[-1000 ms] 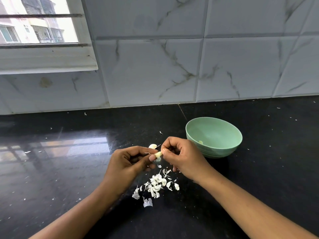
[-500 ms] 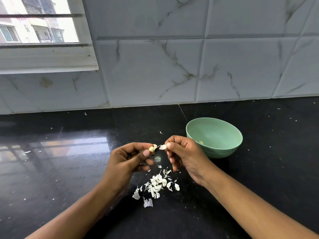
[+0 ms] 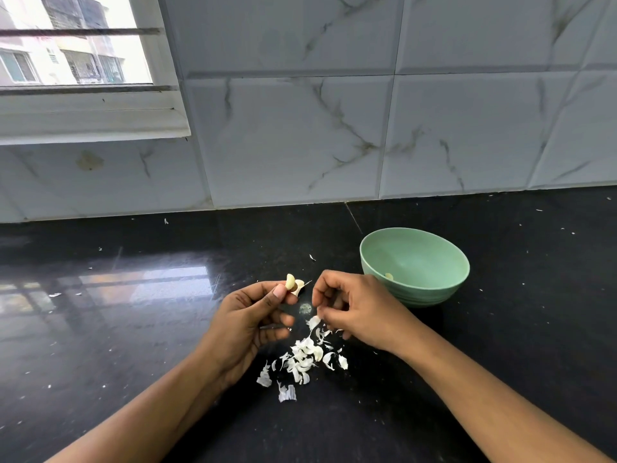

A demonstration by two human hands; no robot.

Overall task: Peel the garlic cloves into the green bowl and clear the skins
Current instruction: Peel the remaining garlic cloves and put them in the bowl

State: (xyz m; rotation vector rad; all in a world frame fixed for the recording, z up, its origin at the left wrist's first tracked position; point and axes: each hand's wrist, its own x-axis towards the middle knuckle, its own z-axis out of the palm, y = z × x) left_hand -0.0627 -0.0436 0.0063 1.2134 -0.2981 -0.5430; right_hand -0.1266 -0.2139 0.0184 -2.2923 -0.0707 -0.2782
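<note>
The right hand [image 3: 354,312], curled with its grip unclear, has withdrawn from the pale, part-peeled garlic clove [image 3: 290,281] that the left hand [image 3: 247,324] pinches.

No readable text, labels, brands or numbers anywhere.

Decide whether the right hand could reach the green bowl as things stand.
Probably yes: the right hand hovers close beside the bowl, and nothing stands between them to block the way.

Daylight from the window [image 3: 76,45] glares off the glossy counter [image 3: 133,285]; sharp focus; edges bend outward.
</note>
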